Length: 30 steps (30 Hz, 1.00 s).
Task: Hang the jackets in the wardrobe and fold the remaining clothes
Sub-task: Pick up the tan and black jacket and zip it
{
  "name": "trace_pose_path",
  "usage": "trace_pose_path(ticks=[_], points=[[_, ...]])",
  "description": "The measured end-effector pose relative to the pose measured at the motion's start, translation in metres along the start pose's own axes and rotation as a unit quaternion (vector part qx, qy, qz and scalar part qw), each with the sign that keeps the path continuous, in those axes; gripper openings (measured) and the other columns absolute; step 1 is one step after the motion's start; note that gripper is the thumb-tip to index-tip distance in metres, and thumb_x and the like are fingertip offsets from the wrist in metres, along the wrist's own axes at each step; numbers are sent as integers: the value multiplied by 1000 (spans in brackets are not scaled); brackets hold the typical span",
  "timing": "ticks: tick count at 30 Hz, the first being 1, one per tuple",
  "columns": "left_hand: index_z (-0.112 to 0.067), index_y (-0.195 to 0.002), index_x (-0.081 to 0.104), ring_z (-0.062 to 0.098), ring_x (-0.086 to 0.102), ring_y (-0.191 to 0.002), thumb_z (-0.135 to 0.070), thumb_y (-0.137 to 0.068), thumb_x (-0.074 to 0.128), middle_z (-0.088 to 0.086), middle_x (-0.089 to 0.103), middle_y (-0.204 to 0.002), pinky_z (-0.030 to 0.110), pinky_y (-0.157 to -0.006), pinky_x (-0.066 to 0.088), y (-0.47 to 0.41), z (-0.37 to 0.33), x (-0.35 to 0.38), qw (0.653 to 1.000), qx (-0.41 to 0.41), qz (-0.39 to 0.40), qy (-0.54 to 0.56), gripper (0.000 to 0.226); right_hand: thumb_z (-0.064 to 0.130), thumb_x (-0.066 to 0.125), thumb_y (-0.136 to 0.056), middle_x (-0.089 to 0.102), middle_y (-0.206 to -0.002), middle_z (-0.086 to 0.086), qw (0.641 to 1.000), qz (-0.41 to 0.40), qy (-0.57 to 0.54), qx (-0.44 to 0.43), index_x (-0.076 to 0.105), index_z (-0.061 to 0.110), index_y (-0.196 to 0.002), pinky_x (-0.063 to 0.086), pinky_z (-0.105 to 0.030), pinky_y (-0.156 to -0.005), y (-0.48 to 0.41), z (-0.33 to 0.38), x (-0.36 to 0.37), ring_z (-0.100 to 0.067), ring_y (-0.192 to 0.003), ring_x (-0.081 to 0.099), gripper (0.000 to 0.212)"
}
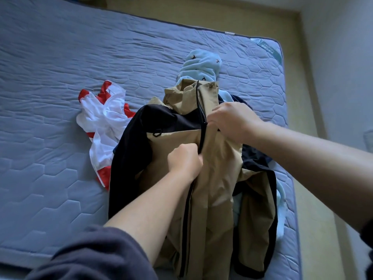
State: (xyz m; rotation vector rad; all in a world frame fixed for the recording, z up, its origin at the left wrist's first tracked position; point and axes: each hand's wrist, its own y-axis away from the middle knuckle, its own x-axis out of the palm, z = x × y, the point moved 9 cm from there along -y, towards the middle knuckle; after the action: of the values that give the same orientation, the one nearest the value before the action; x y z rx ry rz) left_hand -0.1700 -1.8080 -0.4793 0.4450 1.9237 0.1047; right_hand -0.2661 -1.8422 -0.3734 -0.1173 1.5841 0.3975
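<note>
A tan and black jacket (216, 178) lies front up on the grey quilted mattress (60, 77), its black zipper running down the middle. My left hand (184, 160) grips the jacket front beside the zipper at chest height. My right hand (235, 123) pinches the zipper a little higher, near the collar. A white and red garment (103, 122) lies crumpled to the jacket's left. A light blue fleece garment (201, 64) with small dark marks sticks out beyond the collar and along the jacket's right side.
The mattress's right edge (290, 178) runs close to the jacket, with beige floor (314, 138) and a pale wall beyond. Open mattress stretches to the left and far side. Dark sleeves cover both my upper forearms.
</note>
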Motion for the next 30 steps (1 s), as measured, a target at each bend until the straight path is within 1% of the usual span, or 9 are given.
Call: trace_pose_path(ticks=[4, 10, 14, 16, 19, 21, 23, 26, 30], points=[[-20, -93, 63, 26, 64, -84, -39, -91, 52, 1, 66, -89, 34, -75, 53, 11, 4, 8, 1000, 28, 11, -3, 22, 12, 52, -87, 61, -90, -2, 999, 11, 47, 11, 65, 17, -87, 33, -27, -66, -5, -8, -1, -28, -89, 58, 14], [-23, -93, 65, 19, 64, -76, -38, -92, 52, -4, 65, -82, 34, -72, 56, 44, 17, 26, 999, 39, 27, 7, 20, 12, 53, -88, 66, -94, 4, 996, 26, 83, -33, 67, 24, -96, 36, -27, -76, -5, 13, 6, -22, -98, 60, 20], [-22, -86, 63, 22, 64, -77, -38, -90, 50, -4, 65, -82, 34, -73, 55, 47, 19, 16, 998, 51, 31, -8, 21, 20, 51, -91, 62, -91, 3, 999, 37, -15, -22, 67, 20, -85, 43, -30, -71, 11, 15, 15, -21, -94, 57, 17], [-22, -83, 62, 23, 63, -78, -38, -89, 49, -4, 66, -81, 33, -71, 54, 52, 15, 7, 996, 86, 19, -19, 22, 31, 51, -94, 58, -90, 1, 986, 43, -153, 57, 65, 17, -77, 42, -31, -72, 19, 3, 22, -20, -94, 52, 27], [-21, -79, 56, 23, 63, -80, -39, -89, 48, -3, 66, -83, 29, -64, 45, 72, 7, 2, 988, 141, 25, -50, 22, 44, 48, -96, 55, -81, 0, 910, 29, -335, 244, 55, 14, -71, 37, -30, -66, 23, -24, 43, -20, -87, 53, 40], [-23, -78, 54, 24, 62, -82, -38, -90, 48, -3, 66, -85, 29, -61, 37, 85, 6, 5, 983, 163, 44, -72, 20, 54, 53, -90, 58, -93, -2, 840, 48, -418, 342, 54, 15, -96, 41, -30, -68, 27, -27, 63, -22, -91, 57, 39], [-22, -80, 57, 25, 63, -82, -37, -90, 48, -2, 66, -85, 30, -62, 36, 93, 6, 7, 977, 188, 51, -91, 20, 54, 64, -82, 60, -106, -6, 778, 72, -494, 381, 52, 12, -117, 47, -31, -67, 27, -14, 85, -24, -96, 60, 56], [-22, -78, 55, 26, 64, -82, -36, -92, 48, -1, 67, -86, 30, -61, 35, 99, 11, 8, 967, 217, 64, -120, 20, 33, 73, -81, 64, -98, -8, 714, 75, -554, 422, 61, 10, -103, 50, -31, -64, 32, 2, 100, -21, -82, 61, 34], [-23, -77, 45, 27, 63, -87, -37, -89, 49, 0, 66, -91, 31, -62, 36, 109, 29, 6, 973, 162, 124, -106, 20, 11, 69, -86, 66, -113, -14, 597, 36, -677, 430, 58, 6, -119, 53, -45, -90, 47, 17, 88, -28, -100, 64, 35]])
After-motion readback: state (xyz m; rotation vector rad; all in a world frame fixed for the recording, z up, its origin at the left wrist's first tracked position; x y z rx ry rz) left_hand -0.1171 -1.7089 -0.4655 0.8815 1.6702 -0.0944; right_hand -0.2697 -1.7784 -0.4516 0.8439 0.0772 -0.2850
